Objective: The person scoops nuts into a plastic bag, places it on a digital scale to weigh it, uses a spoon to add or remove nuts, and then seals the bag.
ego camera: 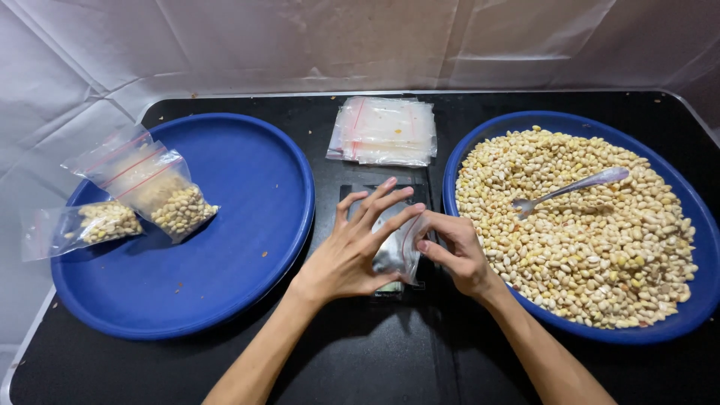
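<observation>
Head view: left hand (346,251) and right hand (457,253) both pinch a small clear plastic zip bag (399,251) at table centre, left fingers fanned apart, right fingers together on its edge. Beneath it, a dark flat scale (360,193), mostly hidden. Far centre: stack of empty clear bags (384,131). Right: blue round tray (525,124) of pale beans, metal spoon (570,187) resting in them. Left: blue round tray (247,225) bearing two filled bags (150,191). The tray on the right is cut off at the picture's edge.
</observation>
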